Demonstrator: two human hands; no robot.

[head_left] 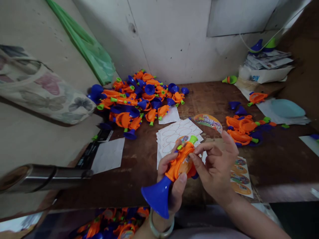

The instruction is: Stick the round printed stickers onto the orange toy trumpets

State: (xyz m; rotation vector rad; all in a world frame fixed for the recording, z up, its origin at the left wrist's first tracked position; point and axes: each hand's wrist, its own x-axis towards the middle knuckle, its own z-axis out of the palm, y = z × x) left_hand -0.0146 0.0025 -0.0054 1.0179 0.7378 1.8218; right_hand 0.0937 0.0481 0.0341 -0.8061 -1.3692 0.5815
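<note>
Toy trumpet (177,164) looking light, stiff, bit slippery; we are holding its fat orange middle, left hand (176,194) curling round, right hand (216,169) pinching fingertips together beside it.

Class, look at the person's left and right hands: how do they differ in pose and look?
The left hand wraps around the orange plastic toy trumpet with a blue flared bell; the right hand brings only thumb and a fingertip, close together, to its side. The left wrist wears a pale, smooth, round bangle; the right wrist is bare. Both work ungloved at the same toy.
</note>
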